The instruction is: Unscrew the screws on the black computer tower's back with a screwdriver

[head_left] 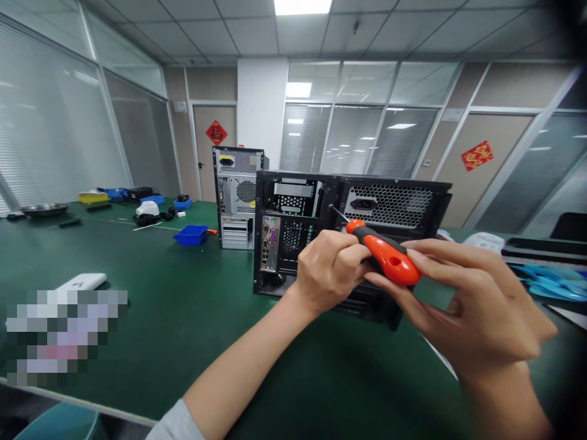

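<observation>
A screwdriver (389, 253) with an orange and black handle points away from me, its thin shaft meeting the rear frame of a black computer case (259, 256). My right hand (481, 299) pinches the back end of the handle between thumb and fingers. Closed around the front part of the handle is my left hand (328, 269), in front of the case. The power supply grille (403, 205) and the port panel (269, 244) face me. Whether the tip sits in a screw is too small to tell. My hands hide the lower middle of the case.
Behind the case on the left stands a second computer tower (238, 198). A blue bin (191, 235) and small tools lie on the green table (192, 324). At the right are light blue items (550, 278); a white device (85, 281) lies at the left.
</observation>
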The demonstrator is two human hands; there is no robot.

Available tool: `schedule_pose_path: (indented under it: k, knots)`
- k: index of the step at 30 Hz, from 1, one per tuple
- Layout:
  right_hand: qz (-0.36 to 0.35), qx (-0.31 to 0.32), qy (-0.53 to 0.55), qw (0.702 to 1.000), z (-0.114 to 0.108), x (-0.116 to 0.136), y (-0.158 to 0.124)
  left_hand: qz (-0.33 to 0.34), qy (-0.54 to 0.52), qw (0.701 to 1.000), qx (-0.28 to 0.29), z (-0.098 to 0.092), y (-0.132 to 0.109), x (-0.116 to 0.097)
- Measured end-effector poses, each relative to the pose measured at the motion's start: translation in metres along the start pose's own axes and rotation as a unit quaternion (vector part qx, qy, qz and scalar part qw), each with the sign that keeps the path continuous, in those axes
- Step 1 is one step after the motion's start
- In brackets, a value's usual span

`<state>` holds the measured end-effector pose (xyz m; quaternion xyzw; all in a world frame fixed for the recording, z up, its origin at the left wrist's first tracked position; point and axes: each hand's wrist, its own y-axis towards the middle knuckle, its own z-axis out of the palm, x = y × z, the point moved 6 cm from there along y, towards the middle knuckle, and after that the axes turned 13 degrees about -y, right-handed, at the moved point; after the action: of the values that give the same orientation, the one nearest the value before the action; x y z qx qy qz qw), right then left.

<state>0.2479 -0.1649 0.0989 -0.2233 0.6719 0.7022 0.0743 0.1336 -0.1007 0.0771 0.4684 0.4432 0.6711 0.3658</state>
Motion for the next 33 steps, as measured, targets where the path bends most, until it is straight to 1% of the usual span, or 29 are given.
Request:
schedule_pose_path:
  k: [2,6,12,15,19,23,33]
  knots:
    - [0.013,0.009,-0.003,1.000,0.002,0.000,-0.001,-0.001,-0.003,1.000,-0.002,0.000,-0.001,0.000]
    - [0.027,0.007,-0.006,1.000,0.002,-0.001,-0.002,-0.002,-0.027,1.000,0.005,0.002,-0.004,0.000]
    - [0.023,-0.005,-0.020,1.000,0.002,0.000,-0.002,-0.013,-0.052,0.999,-0.005,0.003,-0.005,0.000]
    - [0.026,-0.007,-0.024,0.999,0.002,0.000,-0.002,-0.021,-0.047,0.999,-0.006,0.003,-0.005,-0.001]
    - [0.037,-0.010,-0.017,0.999,0.003,0.000,-0.003,-0.038,-0.022,0.999,0.008,0.003,-0.006,-0.002]
    - [0.059,-0.009,-0.012,0.998,0.004,-0.002,-0.006,-0.053,-0.035,0.998,0.020,0.003,-0.007,-0.002]
    - [0.081,-0.022,-0.020,0.996,0.005,-0.003,-0.011,-0.039,-0.054,0.997,0.029,0.004,-0.005,-0.003]
